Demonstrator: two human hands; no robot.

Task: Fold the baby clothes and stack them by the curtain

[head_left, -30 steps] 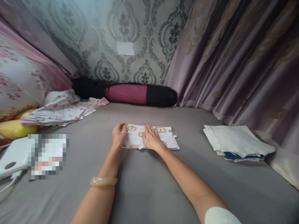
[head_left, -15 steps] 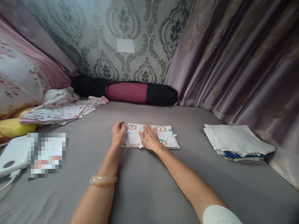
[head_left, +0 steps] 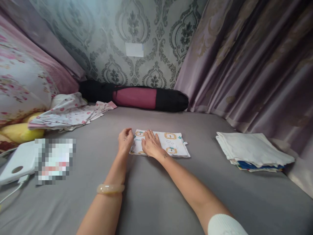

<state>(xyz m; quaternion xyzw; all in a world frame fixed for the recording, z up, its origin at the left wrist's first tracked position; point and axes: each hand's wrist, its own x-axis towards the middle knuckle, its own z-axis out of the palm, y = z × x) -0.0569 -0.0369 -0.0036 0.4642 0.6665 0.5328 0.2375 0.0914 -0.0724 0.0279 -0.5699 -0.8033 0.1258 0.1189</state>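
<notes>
A folded white cloth printed with orange lion-like faces and small green marks lies flat on the grey bed sheet in front of me. At its left edge, my left hand is closed, thumb and fingers drawn together on the edge; the fingertips are partly hidden. My right hand lies flat over the cloth's left half, palm down, fingers stretched forward. A pale bangle circles my left forearm.
To the right sits a stack of folded white cloths. A patterned garment, a yellow plush-looking thing, a white device with a cable and a blurred-out item are on the left. A black-and-maroon long bag lies along the wall.
My right hand has slid left across the cloth, uncovering more of its middle. My left hand stays at the left edge. The view has shifted slightly.
</notes>
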